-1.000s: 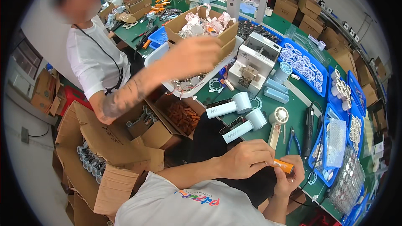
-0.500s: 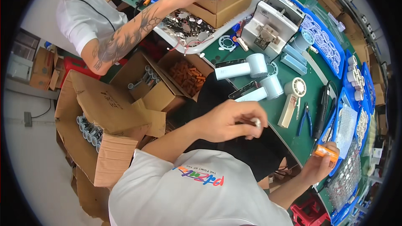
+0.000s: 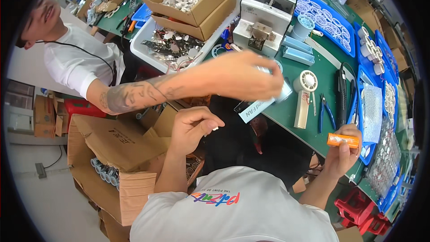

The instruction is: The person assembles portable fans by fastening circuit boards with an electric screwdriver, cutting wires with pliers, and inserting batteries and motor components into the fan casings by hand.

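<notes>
Right of centre, low in the frame, the right hand (image 3: 342, 150) is curled tight around an orange cylinder (image 3: 342, 140), smooth and glossy, lying crosswise over the edge of the green bench (image 3: 286, 112). Left of centre, the left hand (image 3: 193, 127) has its fingers bunched together, pinching a tiny white part (image 3: 215, 128) at the fingertips; what it is stays too small to tell. Across the middle, a co-worker's tattooed forearm (image 3: 148, 93) stretches in, that person's hand (image 3: 244, 80) wrapped over a pale handheld fan (image 3: 283, 90). Upper centre: a boxy grey machine (image 3: 264, 15) and brown cardboard boxes (image 3: 197, 0) heaped with white plastic pieces. Far right, blue trays (image 3: 329, 18) hold round white rings.
</notes>
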Tool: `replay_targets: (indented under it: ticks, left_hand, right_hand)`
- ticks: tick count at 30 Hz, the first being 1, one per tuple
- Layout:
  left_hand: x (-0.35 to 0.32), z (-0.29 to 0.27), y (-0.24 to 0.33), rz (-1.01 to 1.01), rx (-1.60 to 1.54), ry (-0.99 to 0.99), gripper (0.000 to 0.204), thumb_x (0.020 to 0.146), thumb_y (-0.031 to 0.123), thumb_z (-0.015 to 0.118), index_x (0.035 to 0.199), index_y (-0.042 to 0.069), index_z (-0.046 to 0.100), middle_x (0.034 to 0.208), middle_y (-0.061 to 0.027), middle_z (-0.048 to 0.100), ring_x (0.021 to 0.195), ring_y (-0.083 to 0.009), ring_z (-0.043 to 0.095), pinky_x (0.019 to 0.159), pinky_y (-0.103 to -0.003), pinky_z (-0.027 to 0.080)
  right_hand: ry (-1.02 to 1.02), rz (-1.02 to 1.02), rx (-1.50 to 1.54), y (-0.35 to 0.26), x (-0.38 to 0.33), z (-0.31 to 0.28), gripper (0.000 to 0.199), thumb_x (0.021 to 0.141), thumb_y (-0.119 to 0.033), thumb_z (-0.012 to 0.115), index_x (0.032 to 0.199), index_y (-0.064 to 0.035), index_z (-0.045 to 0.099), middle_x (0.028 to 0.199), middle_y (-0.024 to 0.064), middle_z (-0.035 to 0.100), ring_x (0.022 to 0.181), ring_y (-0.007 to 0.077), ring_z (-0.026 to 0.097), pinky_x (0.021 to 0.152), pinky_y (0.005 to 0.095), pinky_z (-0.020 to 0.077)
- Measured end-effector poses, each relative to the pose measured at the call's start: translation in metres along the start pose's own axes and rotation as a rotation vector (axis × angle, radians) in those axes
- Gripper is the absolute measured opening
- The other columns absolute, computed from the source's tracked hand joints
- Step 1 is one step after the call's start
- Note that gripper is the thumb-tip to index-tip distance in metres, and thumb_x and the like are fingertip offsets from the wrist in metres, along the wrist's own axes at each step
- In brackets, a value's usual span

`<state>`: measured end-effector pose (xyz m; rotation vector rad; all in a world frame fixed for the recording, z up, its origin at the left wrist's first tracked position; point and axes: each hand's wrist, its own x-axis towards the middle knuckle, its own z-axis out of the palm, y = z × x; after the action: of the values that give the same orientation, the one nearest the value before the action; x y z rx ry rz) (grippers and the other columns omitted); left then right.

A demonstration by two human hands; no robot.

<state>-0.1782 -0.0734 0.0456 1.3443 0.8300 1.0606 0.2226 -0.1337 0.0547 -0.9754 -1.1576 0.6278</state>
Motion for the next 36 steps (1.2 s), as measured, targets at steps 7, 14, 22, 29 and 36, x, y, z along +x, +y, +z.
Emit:
replay_targets:
  ticks: [7,14,22,29,36]
  left_hand:
    - [0.002,0.012,0.016,0.193,0.122,-0.191,0.028,0.082,-0.012,0.074,0.108,-0.004,0.082,0.093,-0.0126,0.074,0.074,-0.0180,0.059,0.064,-0.026,0.044]
    - [0.002,0.026,0.049,0.070,0.082,-0.178,0.027,0.074,-0.010,0.079,0.101,-0.007,0.081,0.094,-0.0190,0.079,0.075,-0.0220,0.067,0.069,-0.026,0.052]
    - [0.024,0.013,0.125,0.467,0.352,-0.367,0.017,0.074,0.004,0.089,0.086,-0.002,0.079,0.082,-0.0149,0.078,0.068,-0.0242,0.071,0.068,-0.029,0.055]
    - [0.109,0.010,0.194,0.658,1.006,0.064,0.020,0.085,0.001,0.073,0.103,0.000,0.081,0.100,-0.0057,0.079,0.082,-0.0191,0.066,0.080,-0.029,0.050]
    - [0.236,-0.063,0.191,0.365,1.460,0.320,0.020,0.093,0.017,0.077,0.106,0.001,0.077,0.098,-0.0049,0.078,0.081,-0.0139,0.066,0.075,-0.028,0.052]
  right_hand:
    - [0.011,-0.032,-0.034,-0.002,0.003,0.003,0.026,0.088,-0.024,0.069,0.103,-0.0028,0.063,0.096,0.0126,0.058,0.089,0.0214,0.050,0.080,0.0303,0.0392]
    - [0.089,-0.009,0.041,0.001,-0.001,-0.005,0.030,0.078,-0.017,0.072,0.101,0.0011,0.067,0.094,0.0164,0.063,0.085,0.0233,0.053,0.077,0.0310,0.0432]
    - [0.110,0.015,0.102,0.009,-0.006,-0.020,0.031,0.078,-0.017,0.073,0.102,0.0010,0.067,0.095,0.0164,0.062,0.086,0.0232,0.052,0.077,0.0307,0.0426]
    - [0.160,0.023,0.107,0.019,-0.026,-0.043,0.029,0.081,-0.020,0.073,0.100,-0.0012,0.064,0.097,0.0143,0.058,0.087,0.0233,0.050,0.078,0.0311,0.0398]
    - [0.206,0.052,0.076,0.021,-0.035,-0.057,0.027,0.083,-0.021,0.072,0.101,-0.0026,0.064,0.099,0.0134,0.056,0.089,0.0235,0.049,0.079,0.0314,0.0394]
